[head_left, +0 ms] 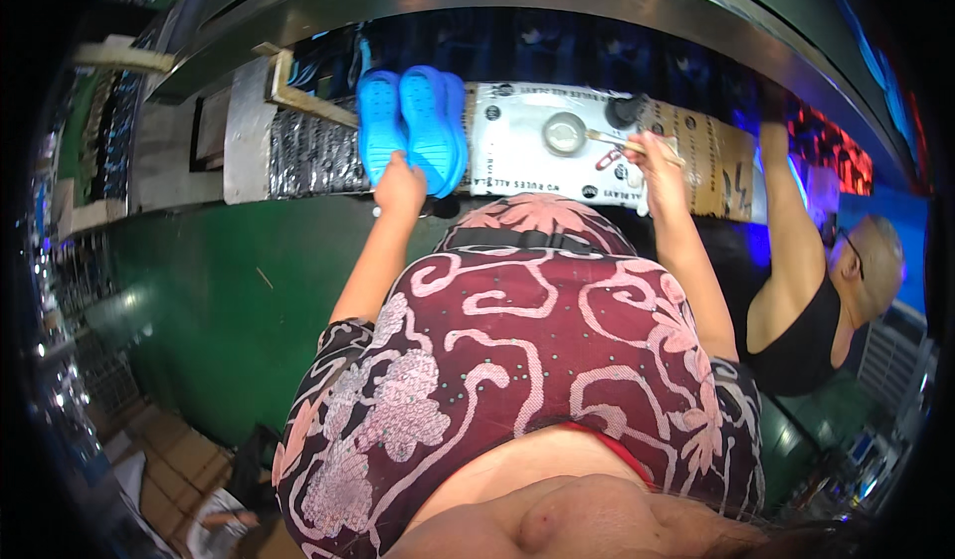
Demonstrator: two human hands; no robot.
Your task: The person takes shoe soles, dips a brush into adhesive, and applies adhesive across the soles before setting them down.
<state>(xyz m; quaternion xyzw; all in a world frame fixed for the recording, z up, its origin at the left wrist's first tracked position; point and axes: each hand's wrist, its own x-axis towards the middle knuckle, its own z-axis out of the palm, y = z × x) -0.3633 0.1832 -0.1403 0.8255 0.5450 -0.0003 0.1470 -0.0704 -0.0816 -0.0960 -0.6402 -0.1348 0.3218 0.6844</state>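
Fingers of left hand (400,186) grip blue clogs (413,126); right hand (657,166) pinches a brush (632,144) beside the round tin (564,133) right of them.

Head view — steeply downward, close

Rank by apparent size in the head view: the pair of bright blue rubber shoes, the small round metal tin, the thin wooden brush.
1. Pair of bright blue rubber shoes
2. Thin wooden brush, long but slim
3. Small round metal tin; close to the brush, so unsure.

Both bare forearms reach forward, left hand (400,187) with fingers curled down, right hand (657,166) pinched shut.
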